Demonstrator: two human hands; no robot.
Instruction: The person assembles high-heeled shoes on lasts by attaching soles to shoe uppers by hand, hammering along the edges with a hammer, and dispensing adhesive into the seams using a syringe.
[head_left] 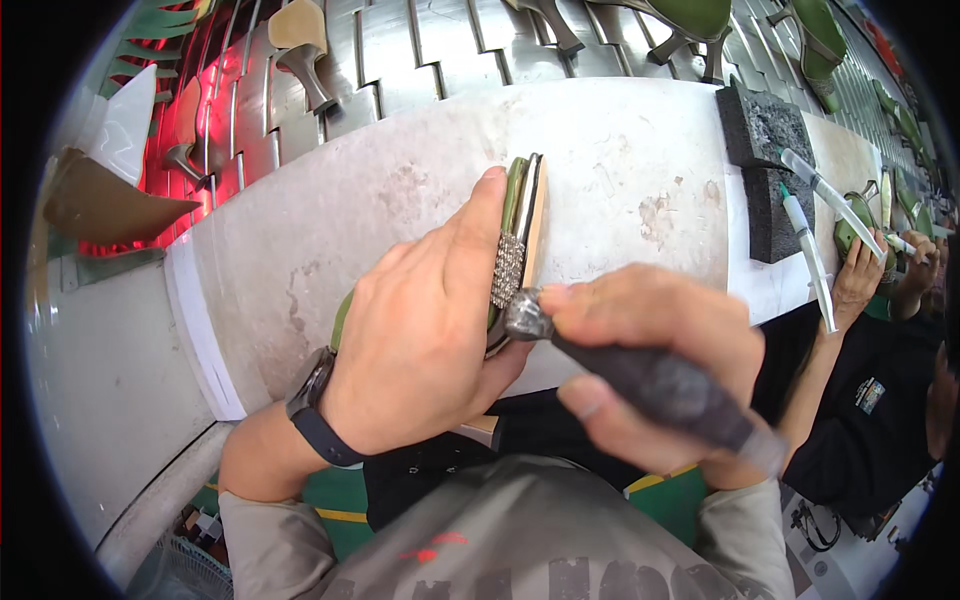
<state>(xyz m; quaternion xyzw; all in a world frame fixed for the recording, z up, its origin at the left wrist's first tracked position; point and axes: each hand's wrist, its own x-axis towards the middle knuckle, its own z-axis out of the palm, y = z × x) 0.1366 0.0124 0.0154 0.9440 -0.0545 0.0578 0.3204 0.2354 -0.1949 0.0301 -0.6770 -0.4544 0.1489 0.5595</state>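
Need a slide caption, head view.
Left hand holds a green shoe; right hand holds a dark-handled tool near the shoe's glittery band.

Red light [222, 112] tints the slatted metal conveyor [400, 72].

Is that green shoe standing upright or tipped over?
Tipped sideways: the green shoe has its tan sole facing right, not down.

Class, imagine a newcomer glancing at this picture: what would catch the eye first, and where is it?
Probably the centre: the left hand holds a green shoe with a glittering band, while the right hand grips a dark tool, its metal head by the band. Next, perhaps, the red glow at upper left, then the two syringes by the black blocks at right.
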